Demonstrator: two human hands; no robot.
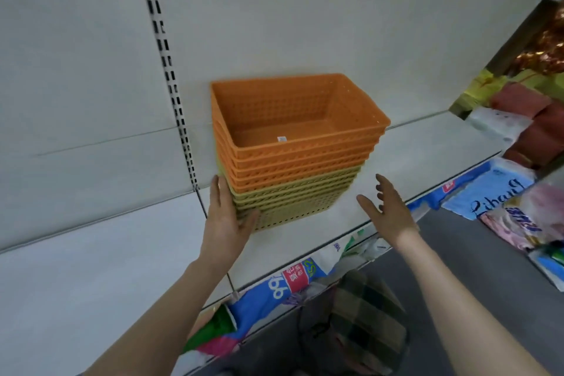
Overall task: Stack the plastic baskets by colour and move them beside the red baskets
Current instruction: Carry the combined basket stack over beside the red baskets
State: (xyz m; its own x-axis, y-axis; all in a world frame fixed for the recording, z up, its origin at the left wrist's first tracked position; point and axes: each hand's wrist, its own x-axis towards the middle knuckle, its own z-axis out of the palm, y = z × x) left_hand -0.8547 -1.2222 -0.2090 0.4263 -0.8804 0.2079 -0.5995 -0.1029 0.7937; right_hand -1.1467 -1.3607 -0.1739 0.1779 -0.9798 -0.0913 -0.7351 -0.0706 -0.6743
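Observation:
One nested pile of plastic baskets stands on the white shelf (122, 253): several orange baskets (293, 119) sit on top of several yellow-green baskets (299, 195). My left hand (227, 223) lies flat against the pile's left side, its thumb touching the lowest yellow-green basket. My right hand (387, 210) hovers to the right of the pile, fingers spread, apart from the baskets and holding nothing. At the far right, dark red baskets (531, 119) stand stacked on the same shelf level.
A slotted shelf upright (171, 76) runs up the white back panel to the left of the pile. Packs of tissue and other wrapped goods (305, 281) fill the shelf below. Yellow-green items (476, 88) and shiny copper-coloured goods (546, 49) lie at the right edge.

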